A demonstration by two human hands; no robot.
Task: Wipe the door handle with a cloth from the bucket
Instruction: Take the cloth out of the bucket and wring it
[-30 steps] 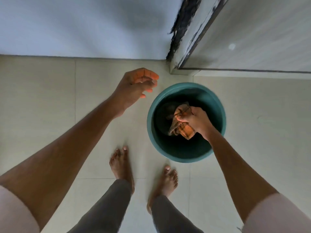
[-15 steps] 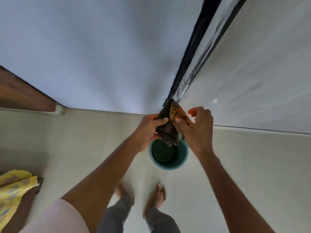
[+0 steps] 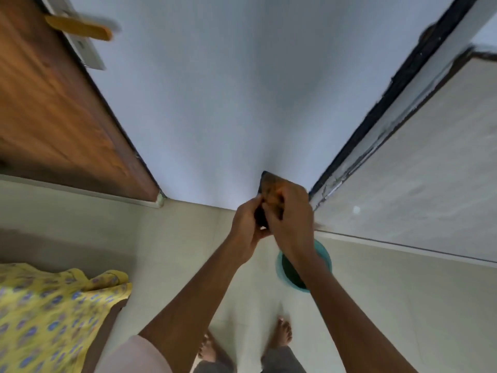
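Both hands hold a brown-orange checked cloth (image 3: 271,188) in front of the white wall, above the floor. My left hand (image 3: 248,228) grips its lower dark part. My right hand (image 3: 291,216) pinches the upper part; most of the cloth is hidden behind the fingers. The teal bucket (image 3: 324,258) stands on the tiles below, partly covered by my right forearm. At the top left a brass-coloured door handle (image 3: 78,28) juts from the brown wooden door (image 3: 53,111), blurred and far from both hands.
A yellow patterned fabric (image 3: 51,316) lies over something at the lower left. A pale door or panel (image 3: 419,168) with a dark frame (image 3: 387,103) stands at the right. My bare feet (image 3: 282,333) rest on beige floor tiles.
The cloth came up out of the bucket and my left hand joined my right on it. The view has risen, bringing the wooden door and its handle into sight.
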